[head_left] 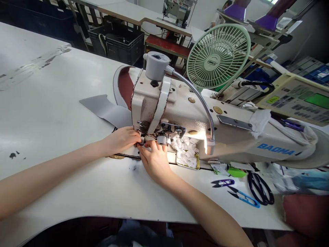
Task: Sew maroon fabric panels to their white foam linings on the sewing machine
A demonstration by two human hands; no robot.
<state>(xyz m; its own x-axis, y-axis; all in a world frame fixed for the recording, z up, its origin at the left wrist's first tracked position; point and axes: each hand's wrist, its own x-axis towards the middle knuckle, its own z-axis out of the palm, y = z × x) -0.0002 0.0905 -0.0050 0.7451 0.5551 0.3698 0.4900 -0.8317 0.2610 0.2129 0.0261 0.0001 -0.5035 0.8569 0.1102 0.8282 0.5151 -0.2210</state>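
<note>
My left hand (119, 140) and my right hand (154, 161) meet at the presser foot (161, 139) of a white BAOMA industrial sewing machine (180, 113). The fingertips of both hands sit right at the foot, and whatever they pinch there is too small to make out. Behind the machine head lies a grey mesh fabric strip (108, 111), with a curved grey piece lined in maroon (125, 90) beyond it. A small tray of white labels (186, 154) sits just right of my right hand.
Blue thread snips (244, 199), purple snips (223, 183) and black-handled scissors (259, 188) lie on the white sewing table (59, 103) at right. A green fan (218, 56), a gooseneck lamp (156, 65) and a control panel (298, 99) stand beyond the machine.
</note>
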